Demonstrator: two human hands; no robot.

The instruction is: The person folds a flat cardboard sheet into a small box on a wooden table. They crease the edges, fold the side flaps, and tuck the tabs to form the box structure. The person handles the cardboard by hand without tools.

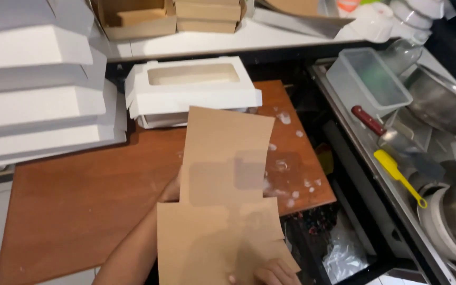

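A person looked down at a flat brown cardboard sheet (228, 195), an unfolded box blank with notched edges, held upright-ish over a reddish-brown wooden bench (80, 195). The sheet filled the middle of the view and ran from the centre down to six o'clock. The left hand (171, 191) gripped the sheet's left edge at about the middle of the view, its fingers mostly hidden behind the cardboard, with the bare forearm running down toward seven o'clock. The right hand (276, 273) sat at the bottom edge near five o'clock, fingertips closed on the sheet's lower right corner. The two hands were apart, each clamped on the same sheet. Beyond the sheet, at twelve o'clock, a white cardboard box with a clear window in its lid (192, 89) rested on the bench. At ten o'clock a tall stack of white flat boxes (35, 95) leaned at the bench's left end. White smears (286, 158) dotted the bench at three o'clock beside the sheet. On a white shelf (212, 45) at the top stood brown cardboard boxes (207, 16). To the right, at two to four o'clock, a sink area held a clear plastic tub (368, 79), a red-handled scraper (378, 126), a yellow-handled tool (397, 174) and metal bowls (442, 100).
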